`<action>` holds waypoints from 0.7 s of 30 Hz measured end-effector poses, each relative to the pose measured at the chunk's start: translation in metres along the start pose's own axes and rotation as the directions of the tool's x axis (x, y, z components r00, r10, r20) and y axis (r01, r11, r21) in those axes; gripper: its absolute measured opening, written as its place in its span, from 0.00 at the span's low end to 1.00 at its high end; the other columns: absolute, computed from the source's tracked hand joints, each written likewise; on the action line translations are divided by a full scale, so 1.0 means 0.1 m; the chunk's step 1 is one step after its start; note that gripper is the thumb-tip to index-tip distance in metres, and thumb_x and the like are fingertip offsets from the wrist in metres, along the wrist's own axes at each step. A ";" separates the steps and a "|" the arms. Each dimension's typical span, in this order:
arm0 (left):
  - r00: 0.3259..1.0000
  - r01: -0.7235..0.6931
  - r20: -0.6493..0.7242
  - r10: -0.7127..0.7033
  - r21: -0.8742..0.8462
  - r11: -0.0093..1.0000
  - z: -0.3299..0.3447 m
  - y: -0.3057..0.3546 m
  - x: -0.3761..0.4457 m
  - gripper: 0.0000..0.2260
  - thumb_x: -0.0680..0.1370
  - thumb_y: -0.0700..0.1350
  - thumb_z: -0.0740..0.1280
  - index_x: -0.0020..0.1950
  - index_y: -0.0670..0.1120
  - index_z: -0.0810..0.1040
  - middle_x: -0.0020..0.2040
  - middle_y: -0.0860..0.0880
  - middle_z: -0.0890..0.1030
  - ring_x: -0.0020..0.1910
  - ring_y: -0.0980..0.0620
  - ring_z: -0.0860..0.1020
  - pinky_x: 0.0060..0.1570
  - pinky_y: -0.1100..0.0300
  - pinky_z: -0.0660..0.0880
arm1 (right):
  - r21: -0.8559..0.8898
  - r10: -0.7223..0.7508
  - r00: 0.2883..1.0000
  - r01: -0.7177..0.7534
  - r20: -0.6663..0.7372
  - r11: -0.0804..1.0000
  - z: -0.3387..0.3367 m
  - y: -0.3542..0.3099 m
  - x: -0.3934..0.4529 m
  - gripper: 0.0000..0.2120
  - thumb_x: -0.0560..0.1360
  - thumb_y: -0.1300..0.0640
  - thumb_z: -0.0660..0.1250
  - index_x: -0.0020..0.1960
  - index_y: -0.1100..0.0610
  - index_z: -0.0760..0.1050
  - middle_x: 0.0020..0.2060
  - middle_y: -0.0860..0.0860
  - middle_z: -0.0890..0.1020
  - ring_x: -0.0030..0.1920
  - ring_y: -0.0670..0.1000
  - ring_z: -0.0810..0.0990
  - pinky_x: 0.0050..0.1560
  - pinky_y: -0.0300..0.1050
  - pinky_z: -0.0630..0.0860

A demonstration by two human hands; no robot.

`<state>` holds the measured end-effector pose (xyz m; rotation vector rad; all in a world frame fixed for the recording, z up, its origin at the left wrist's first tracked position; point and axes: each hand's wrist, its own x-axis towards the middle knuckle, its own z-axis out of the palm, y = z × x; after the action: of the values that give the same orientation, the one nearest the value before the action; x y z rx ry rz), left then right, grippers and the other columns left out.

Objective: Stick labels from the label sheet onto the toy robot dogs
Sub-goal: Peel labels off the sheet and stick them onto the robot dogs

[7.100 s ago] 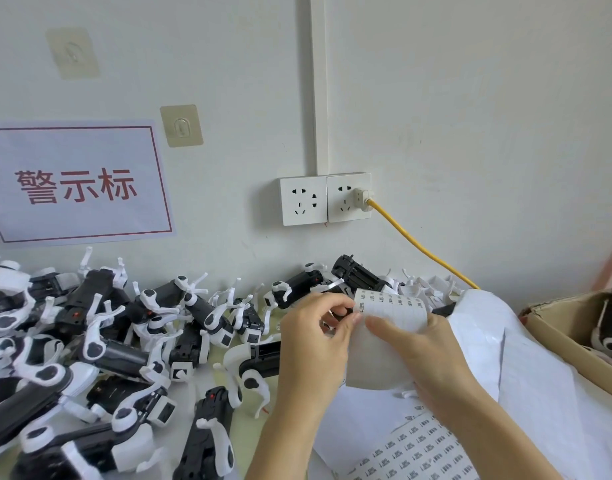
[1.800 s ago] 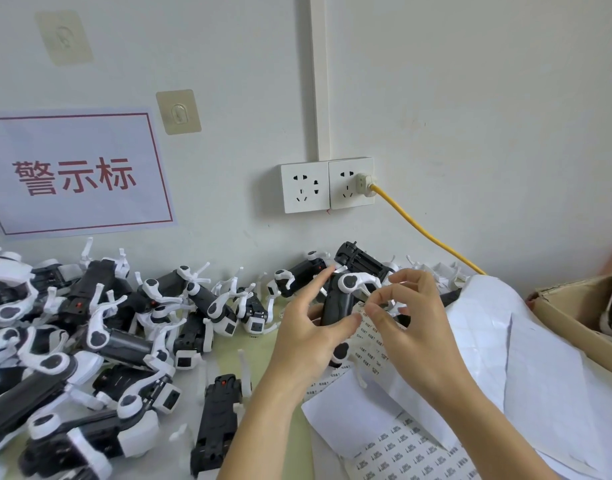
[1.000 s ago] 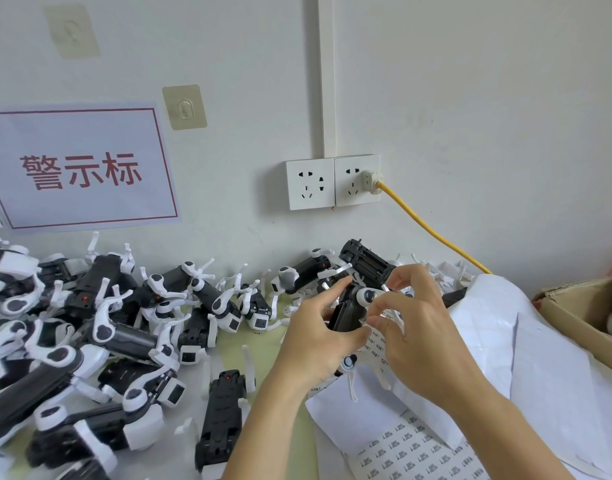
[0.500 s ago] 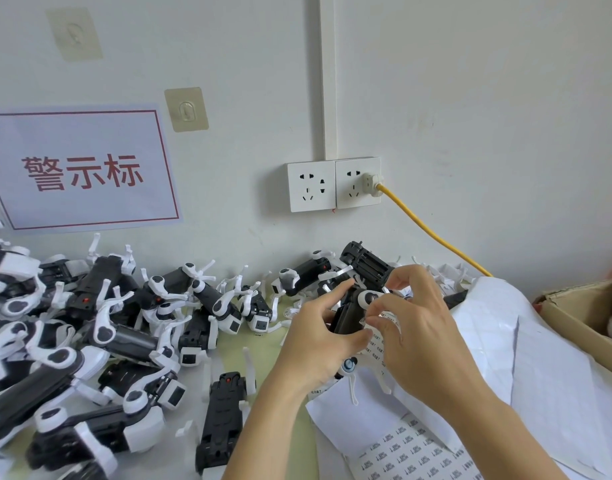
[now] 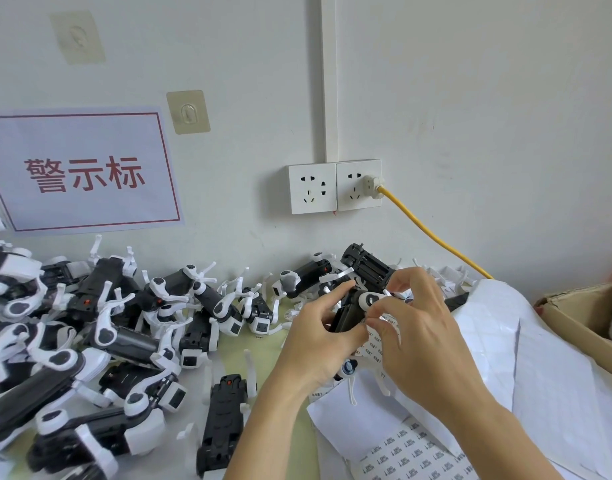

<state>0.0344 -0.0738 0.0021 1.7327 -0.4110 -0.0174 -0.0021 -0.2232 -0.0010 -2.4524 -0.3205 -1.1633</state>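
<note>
Between both hands' fingers (image 5: 335,293), a toy robot dog (image 5: 349,311) is held.

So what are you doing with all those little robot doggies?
A person is putting stickers on toy robot dogs. The left hand grips one black toy dog above the table, while the right hand pinches something small and white against it, probably a label. A label sheet lies just below the hands. A big heap of robot dogs covers the table to the left, and a cardboard box sits at the right.
</note>
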 end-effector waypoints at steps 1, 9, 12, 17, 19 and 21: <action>1.000 -0.001 0.000 0.001 -0.002 1.000 0.00 0.00 0.00 0.30 0.67 0.50 0.71 0.69 0.65 0.74 0.43 0.53 0.83 0.39 0.56 0.80 0.42 0.63 0.76 | 0.000 -0.005 1.000 0.005 -0.001 1.000 0.00 0.00 0.00 0.05 0.69 0.64 0.78 0.41 0.59 0.82 0.51 0.55 0.75 0.50 0.58 0.77 0.43 0.45 0.72; 1.000 -0.025 -0.002 0.025 0.022 0.999 0.01 0.00 0.03 0.22 0.66 0.51 0.69 0.56 0.70 0.77 0.34 0.53 0.81 0.32 0.52 0.76 0.37 0.59 0.75 | 0.013 -0.021 0.999 0.021 -0.025 1.000 -0.01 -0.05 0.01 0.07 0.68 0.67 0.78 0.40 0.59 0.83 0.50 0.55 0.76 0.50 0.57 0.76 0.39 0.44 0.72; 0.999 -0.043 -0.005 0.043 0.017 0.999 0.01 0.02 0.02 0.20 0.63 0.55 0.68 0.54 0.69 0.78 0.32 0.53 0.78 0.31 0.51 0.73 0.33 0.59 0.71 | 0.008 -0.023 0.999 0.023 -0.044 1.000 -0.02 -0.08 0.01 0.07 0.67 0.67 0.79 0.40 0.59 0.83 0.49 0.56 0.77 0.49 0.59 0.78 0.38 0.46 0.74; 0.998 -0.060 -0.012 0.060 0.026 0.998 0.02 0.03 0.01 0.22 0.63 0.55 0.68 0.56 0.65 0.78 0.31 0.51 0.76 0.30 0.50 0.70 0.29 0.58 0.68 | -0.009 -0.009 0.998 0.008 -0.069 1.000 -0.04 -0.11 0.02 0.06 0.66 0.66 0.80 0.39 0.59 0.84 0.48 0.57 0.79 0.47 0.61 0.80 0.36 0.48 0.76; 0.998 -0.064 -0.017 0.065 0.035 0.997 0.02 0.03 0.01 0.22 0.63 0.56 0.68 0.58 0.64 0.78 0.31 0.52 0.76 0.30 0.50 0.71 0.30 0.59 0.69 | -0.014 -0.001 0.997 0.000 -0.074 1.000 -0.04 -0.12 0.02 0.06 0.66 0.65 0.80 0.39 0.59 0.84 0.48 0.56 0.79 0.48 0.61 0.79 0.36 0.48 0.76; 0.997 -0.073 -0.015 0.073 0.041 0.996 0.02 0.03 0.02 0.22 0.64 0.55 0.68 0.58 0.62 0.78 0.30 0.52 0.75 0.30 0.50 0.70 0.29 0.58 0.68 | -0.018 0.007 0.996 -0.009 -0.086 1.000 -0.04 -0.12 0.02 0.05 0.66 0.64 0.80 0.39 0.58 0.84 0.48 0.55 0.79 0.47 0.60 0.79 0.36 0.47 0.75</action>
<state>0.0346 -0.0769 0.0044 1.7558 -0.4647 0.0586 -0.0083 -0.2141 0.0057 -2.4086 -0.2760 -1.2690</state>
